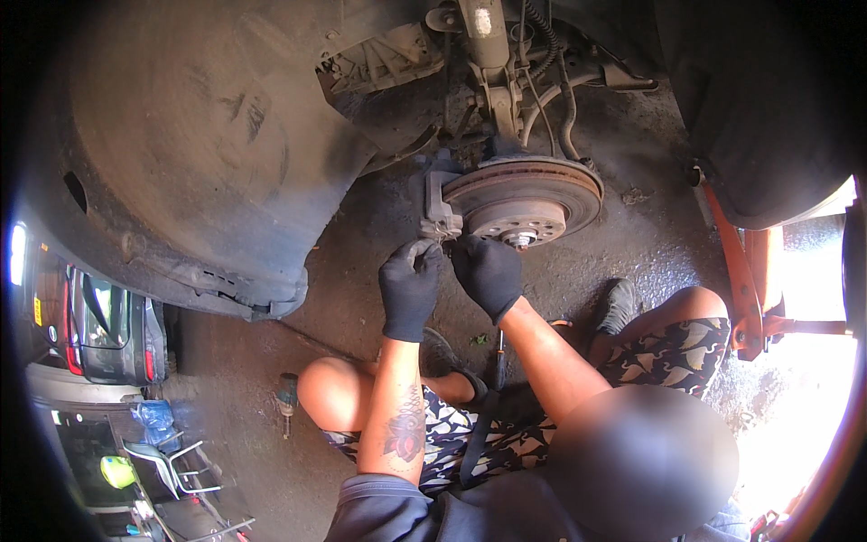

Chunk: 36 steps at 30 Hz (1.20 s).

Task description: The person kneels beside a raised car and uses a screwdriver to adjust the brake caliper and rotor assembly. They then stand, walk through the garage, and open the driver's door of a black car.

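Both of my hands wear black gloves and are raised close together just below the caliper bracket (440,203). That grey bracket sits at the left edge of a worn brake disc (578,191), which has rust on its rim. My left hand (411,287) is closed, with its thumb and fingers pinched together under the bracket's lower end. Beside it, my right hand (488,274) is curled shut near the disc's lower left edge, its fingertips turned away from view. Whatever either hand grips is hidden or too small to make out.
Above the disc rises a suspension strut (488,41) with hoses alongside. An orange stand or jack (742,289) stands at right. A power tool (286,402) and a dark-handled tool (500,359) are on the floor. A folding chair (167,462) and parked car (107,316) are at left.
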Available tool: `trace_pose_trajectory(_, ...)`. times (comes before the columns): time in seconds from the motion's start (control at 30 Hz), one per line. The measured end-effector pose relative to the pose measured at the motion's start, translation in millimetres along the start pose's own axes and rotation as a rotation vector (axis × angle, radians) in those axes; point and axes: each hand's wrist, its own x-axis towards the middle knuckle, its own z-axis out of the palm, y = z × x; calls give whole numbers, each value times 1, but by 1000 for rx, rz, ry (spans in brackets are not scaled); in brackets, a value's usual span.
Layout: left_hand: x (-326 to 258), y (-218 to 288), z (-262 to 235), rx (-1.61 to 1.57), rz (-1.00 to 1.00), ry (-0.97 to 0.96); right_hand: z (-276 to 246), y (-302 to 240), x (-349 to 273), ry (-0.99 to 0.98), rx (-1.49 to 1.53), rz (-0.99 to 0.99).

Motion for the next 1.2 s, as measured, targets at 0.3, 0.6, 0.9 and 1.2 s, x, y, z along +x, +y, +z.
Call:
trace_pose_trajectory(0.3,4,12,-4,43,96,-9,-4,-4,-2,-17,26,46)
trace_pose_trajectory(0.6,3,4,2,171,87,66,0,-4,-6,15,54,34)
trace_pose_trajectory(0.9,4,1,6,197,93,81,-8,0,-4,61,146,-17)
trace_pose_trajectory(1.2,4,1,7,246,121,83,-4,2,-6,52,157,9)
